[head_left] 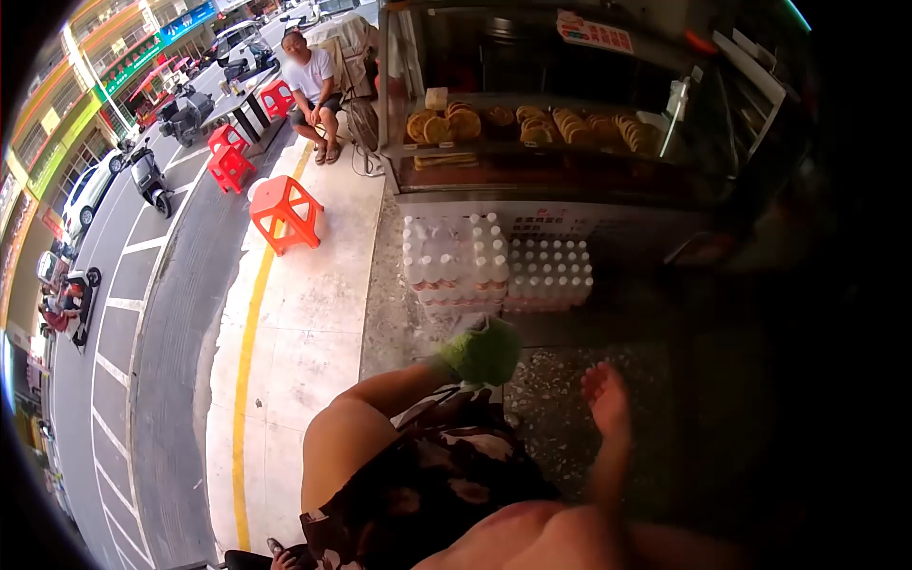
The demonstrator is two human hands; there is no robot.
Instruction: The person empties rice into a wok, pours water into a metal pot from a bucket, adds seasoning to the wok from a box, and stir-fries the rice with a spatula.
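"One view, head. Hands, quick?"

"Right hand, bare, raised over the dark speckled stone floor. Fingers loosely bent, side by side, a bit blurred."

"Left?"

"Can't make it out, so can't tell its fingers."

"Nearest things?"

"Fuzzy-looking green slipper, just left of the right hand in frame, on a bent bare leg below dark floral shorts. Beyond: two clear-wrapped blocks of white-capped bottles, a taller block and a lower block, side by side on the ground."

"Behind those?"

"Glass-fronted food counter, rows of flat round golden breads inside."

"Street side?"

"Orange-red plastic stool on pale paving; farther off, a seated person in a white T-shirt, dark shorts."
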